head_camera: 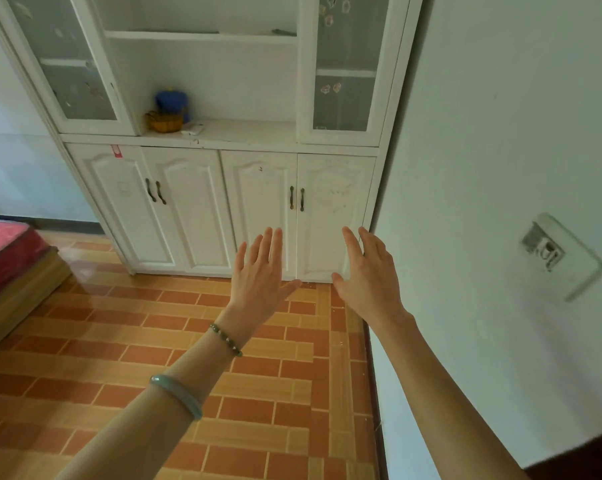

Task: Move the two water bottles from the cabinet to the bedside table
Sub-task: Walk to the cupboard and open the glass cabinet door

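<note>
We hold both bare arms out toward the tall white wooden cabinet (223, 140) that stands against the wall. Our left hand (258, 275) is spread flat, fingers together and thumb out, holding nothing, in front of the cabinet's lower right pair of doors. Our right hand (368, 271) is likewise spread and empty, just to the right of the left one, near the cabinet's lower right corner; the two hands stay apart. A dark green beaded bracelet (226, 340) circles our left wrist and a pale green smooth bangle (176, 394) sits further down that forearm.

All four panelled lower doors (261, 209) of the cabinet are closed. On its open middle shelf, toward the left, stands a small orange basket (164, 122) with a blue round object (171, 100) just behind it. We cannot see either water bottle anywhere. Left of the cabinet, a red mattress (5, 251) rests on a wooden base above the orange brick-patterned tile floor (119, 323).
</note>
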Action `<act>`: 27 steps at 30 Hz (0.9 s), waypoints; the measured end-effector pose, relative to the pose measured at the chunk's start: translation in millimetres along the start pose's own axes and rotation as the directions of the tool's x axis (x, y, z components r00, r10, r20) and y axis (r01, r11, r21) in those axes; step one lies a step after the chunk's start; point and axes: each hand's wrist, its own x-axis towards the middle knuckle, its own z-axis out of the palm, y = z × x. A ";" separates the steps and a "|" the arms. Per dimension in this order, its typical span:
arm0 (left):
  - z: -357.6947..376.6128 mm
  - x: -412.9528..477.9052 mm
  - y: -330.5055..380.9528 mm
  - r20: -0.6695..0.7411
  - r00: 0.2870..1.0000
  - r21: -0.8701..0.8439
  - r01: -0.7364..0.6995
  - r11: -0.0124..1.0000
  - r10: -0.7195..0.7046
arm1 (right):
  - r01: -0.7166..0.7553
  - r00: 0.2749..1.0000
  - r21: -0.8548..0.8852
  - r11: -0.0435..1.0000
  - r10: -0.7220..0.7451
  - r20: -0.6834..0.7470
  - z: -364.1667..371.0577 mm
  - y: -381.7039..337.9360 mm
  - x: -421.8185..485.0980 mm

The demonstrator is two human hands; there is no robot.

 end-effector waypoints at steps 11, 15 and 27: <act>69.8 148.5 -29.4 -0.008 1.000 0.004 -0.021 1.000 0.021 | -0.038 0.999 -0.027 0.999 0.039 0.013 66.0 36.0 138.2; 92.8 223.7 -55.7 -0.012 0.999 0.005 -0.036 0.999 0.036 | -0.047 0.999 -0.035 0.998 0.047 0.007 91.9 39.3 211.4; 133.8 405.7 -115.7 -0.042 0.994 0.013 -0.102 0.995 0.102 | -0.083 0.995 -0.061 0.995 0.080 -0.055 136.6 47.8 384.0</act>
